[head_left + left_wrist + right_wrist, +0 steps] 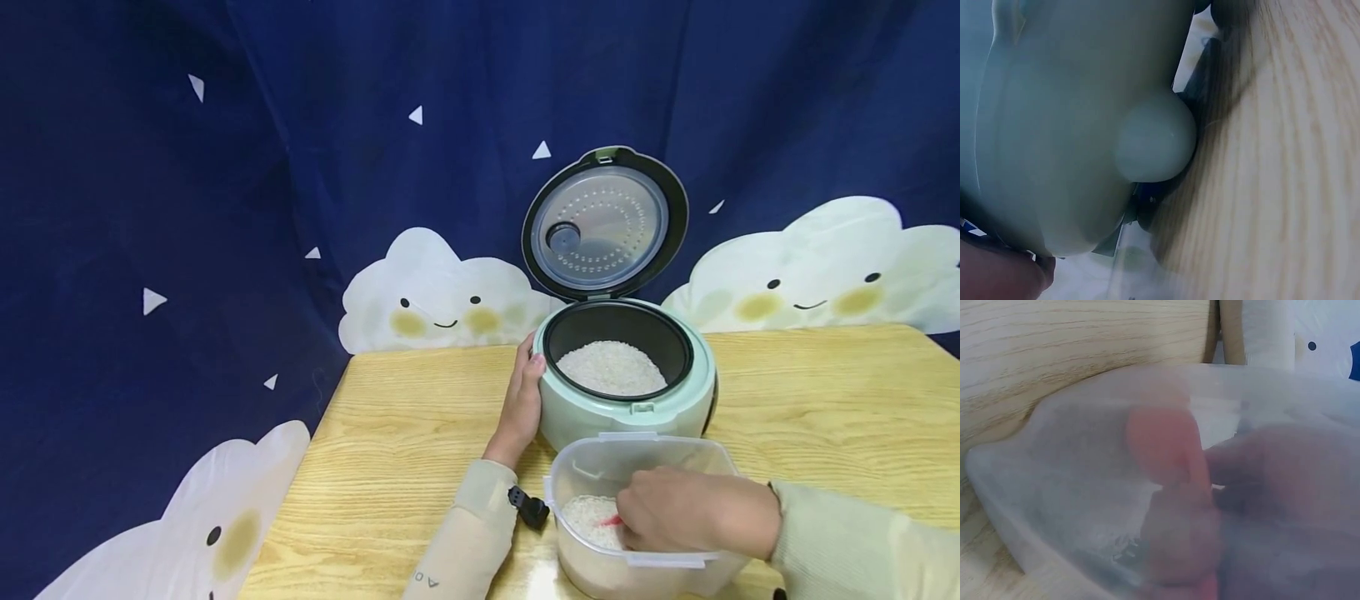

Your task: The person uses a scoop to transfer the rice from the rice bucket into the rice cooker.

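A pale green rice cooker (626, 421) stands with its lid (615, 221) raised. White rice (611, 367) lies inside its dark inner pot (570, 321). My left hand (520, 408) rests against the cooker's left side, thumb near the rim. In front stands a clear plastic bin (633, 575) holding more rice (588, 517). My right hand (675, 504) reaches down into that bin and grips a red scoop (613, 520). Through the cloudy bin wall, the right wrist view shows the scoop's rounded end (1163, 440) beside the fingers.
Under everything is a light wooden table (420, 417). A dark blue curtain (450, 100) with smiling clouds hangs close behind it. A small black device (529, 508) sits at the left wrist, beside the bin's left edge.
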`<move>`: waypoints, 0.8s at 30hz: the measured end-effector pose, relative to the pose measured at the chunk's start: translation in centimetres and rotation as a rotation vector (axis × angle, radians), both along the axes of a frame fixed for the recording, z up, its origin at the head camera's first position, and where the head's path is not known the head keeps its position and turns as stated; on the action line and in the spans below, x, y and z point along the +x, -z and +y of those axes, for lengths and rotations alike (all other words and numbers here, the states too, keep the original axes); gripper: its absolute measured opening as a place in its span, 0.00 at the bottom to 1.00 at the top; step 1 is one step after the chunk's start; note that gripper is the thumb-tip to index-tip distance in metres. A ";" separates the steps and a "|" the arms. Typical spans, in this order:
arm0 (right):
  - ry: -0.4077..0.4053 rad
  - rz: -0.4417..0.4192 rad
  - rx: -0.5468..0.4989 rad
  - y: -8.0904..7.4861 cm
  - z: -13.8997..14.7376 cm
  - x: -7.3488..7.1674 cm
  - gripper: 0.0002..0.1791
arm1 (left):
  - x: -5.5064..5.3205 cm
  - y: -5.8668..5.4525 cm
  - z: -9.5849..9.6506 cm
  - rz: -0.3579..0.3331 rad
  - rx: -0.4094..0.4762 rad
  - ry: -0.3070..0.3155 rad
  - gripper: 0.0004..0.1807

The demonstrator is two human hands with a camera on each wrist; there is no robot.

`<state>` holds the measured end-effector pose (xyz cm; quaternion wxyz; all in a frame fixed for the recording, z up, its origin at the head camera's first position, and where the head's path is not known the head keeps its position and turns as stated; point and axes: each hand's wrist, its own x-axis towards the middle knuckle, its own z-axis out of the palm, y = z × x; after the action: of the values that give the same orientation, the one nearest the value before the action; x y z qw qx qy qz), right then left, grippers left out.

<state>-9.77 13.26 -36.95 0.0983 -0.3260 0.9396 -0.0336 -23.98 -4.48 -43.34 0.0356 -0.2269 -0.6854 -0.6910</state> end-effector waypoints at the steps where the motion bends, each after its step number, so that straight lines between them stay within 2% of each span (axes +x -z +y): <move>1: 0.002 -0.010 -0.007 0.0 0.0 0.0 0.21 | 0.0 0.0 0.0 -0.003 -0.002 0.002 0.34; 8: 0.011 -0.126 -0.056 0.0 0.1 -0.2 0.23 | 0.0 -0.1 -0.3 -0.024 -0.037 0.020 0.34; 15: -0.001 -0.139 -0.063 -0.2 0.1 -0.2 0.24 | -0.1 -0.1 -0.5 -0.028 -0.041 0.035 0.34; 24: -0.025 -0.135 -0.104 -0.5 0.1 -0.1 0.25 | -0.1 -0.7 -0.7 -0.062 -0.072 0.039 0.33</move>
<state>-9.85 13.38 -36.41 0.1447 -0.3394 0.9237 -0.1031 -24.12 -5.19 -42.65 -0.0073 -0.2196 -0.7061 -0.6731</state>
